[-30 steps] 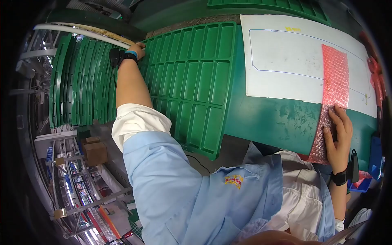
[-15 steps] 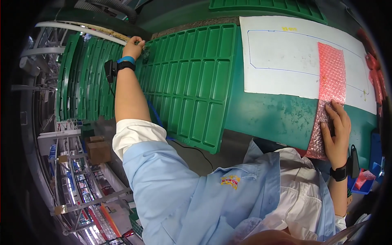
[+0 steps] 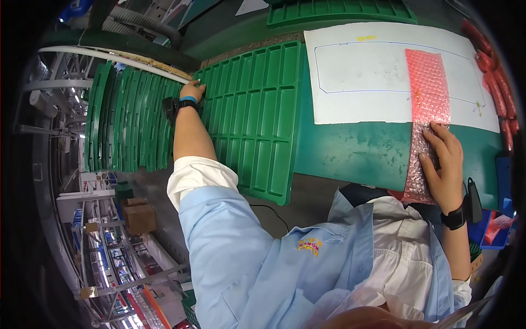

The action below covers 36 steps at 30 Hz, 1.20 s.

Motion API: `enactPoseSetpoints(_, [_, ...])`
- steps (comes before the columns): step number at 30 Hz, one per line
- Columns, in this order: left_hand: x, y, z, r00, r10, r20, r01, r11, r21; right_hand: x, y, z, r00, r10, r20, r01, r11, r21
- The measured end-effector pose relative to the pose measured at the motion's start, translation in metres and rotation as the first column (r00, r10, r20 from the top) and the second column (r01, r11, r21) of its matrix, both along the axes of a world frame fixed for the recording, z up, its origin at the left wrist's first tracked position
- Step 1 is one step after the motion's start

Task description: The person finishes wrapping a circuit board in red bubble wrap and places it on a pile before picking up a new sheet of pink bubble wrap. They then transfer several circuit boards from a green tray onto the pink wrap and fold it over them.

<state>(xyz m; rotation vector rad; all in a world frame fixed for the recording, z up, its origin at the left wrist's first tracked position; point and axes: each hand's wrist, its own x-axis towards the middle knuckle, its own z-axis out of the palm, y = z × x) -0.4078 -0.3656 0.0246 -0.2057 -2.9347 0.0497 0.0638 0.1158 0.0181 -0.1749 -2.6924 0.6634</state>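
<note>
The pink bubble-wrap strip (image 3: pixel 428 88) — probably light, soft, best taken by its edges — lies across the white sheet (image 3: pixel 350 107) and counter (image 3: pixel 350 153) under the right hand (image 3: pixel 446 164), fingers spread. The left hand (image 3: pixel 192 93) reaches the green compartment tray's (image 3: pixel 285 107) corner, grip unclear. A blue bin (image 3: pixel 482 223) holds pink wrap (image 3: pixel 497 226).

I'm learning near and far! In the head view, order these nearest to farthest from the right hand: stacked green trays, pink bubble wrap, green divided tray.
1. Pink bubble wrap, touching the right hand.
2. Green divided tray, left of that.
3. Stacked green trays, at the far left.
</note>
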Motion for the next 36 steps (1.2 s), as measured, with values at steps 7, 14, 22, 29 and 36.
enactPoseSetpoints(7, [0.003,0.017,0.024,0.994,0.1,-0.038,-0.098,0.993,0.062,0.004,0.002,0.0,1.0,-0.021,-0.014,0.022,0.999,0.045])
enactPoseSetpoints(14, [0.005,0.006,0.004,0.986,-0.098,-0.136,0.075,0.983,-0.167,0.002,-0.001,0.003,0.999,-0.018,-0.043,0.019,0.999,0.031])
enactPoseSetpoints(22, [-0.004,0.029,0.008,0.974,0.224,-0.028,-0.226,0.963,-0.146,0.004,0.001,0.004,0.999,-0.027,-0.037,0.027,1.0,0.003])
enactPoseSetpoints(29, [-0.011,0.015,-0.006,0.98,0.178,-0.087,-0.191,0.966,-0.176,0.004,0.0,0.005,0.999,-0.022,-0.043,0.022,1.0,-0.001])
enactPoseSetpoints(36, [-0.009,0.028,0.008,0.968,0.231,0.092,-0.228,0.973,-0.044,0.003,0.001,0.004,0.999,-0.04,-0.026,0.04,0.999,0.003])
